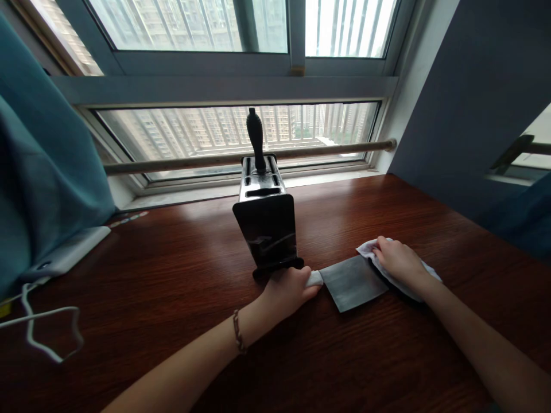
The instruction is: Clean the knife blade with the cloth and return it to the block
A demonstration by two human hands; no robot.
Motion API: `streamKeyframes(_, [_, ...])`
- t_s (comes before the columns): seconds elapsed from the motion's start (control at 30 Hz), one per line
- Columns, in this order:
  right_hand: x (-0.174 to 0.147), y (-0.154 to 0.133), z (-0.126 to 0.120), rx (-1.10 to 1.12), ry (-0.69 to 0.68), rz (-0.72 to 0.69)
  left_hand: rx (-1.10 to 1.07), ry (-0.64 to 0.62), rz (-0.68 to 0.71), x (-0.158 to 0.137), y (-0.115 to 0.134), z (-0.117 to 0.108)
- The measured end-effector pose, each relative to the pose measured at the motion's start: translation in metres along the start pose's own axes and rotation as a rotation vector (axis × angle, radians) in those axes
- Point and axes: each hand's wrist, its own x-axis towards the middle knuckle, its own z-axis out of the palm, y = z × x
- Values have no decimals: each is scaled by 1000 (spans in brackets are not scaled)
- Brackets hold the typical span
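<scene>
From my end I take the block as my landmark; it stands on the table, with a black handle upright in its top. The cleaver is on the near, right side of the block, its blade pointing away to the right. I have my left hand just in front of the block, fingers clamped on the cleaver's white grip; whether that hand touches the block I cannot tell. My right hand is farther right of the block, fingers curled together on the cloth, which lies over the blade's far end and hides it. I cannot tell if the blade rests on the wood. Well left of the block I see a white cord, and behind the block, the window.
</scene>
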Motion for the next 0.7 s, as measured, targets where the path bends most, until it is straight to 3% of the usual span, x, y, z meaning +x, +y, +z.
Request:
streamKeyframes(0.1, [-3, -5, -1, 44, 6, -72, 5, -2, -3, -1, 0, 0])
streamKeyframes(0.33, [-14, -28, 8, 294, 81, -401, 32, 17, 10, 1, -2, 5])
streamKeyframes(0.7, [-21, -37, 8, 413, 28, -585, 60, 39, 19, 1, -3, 7])
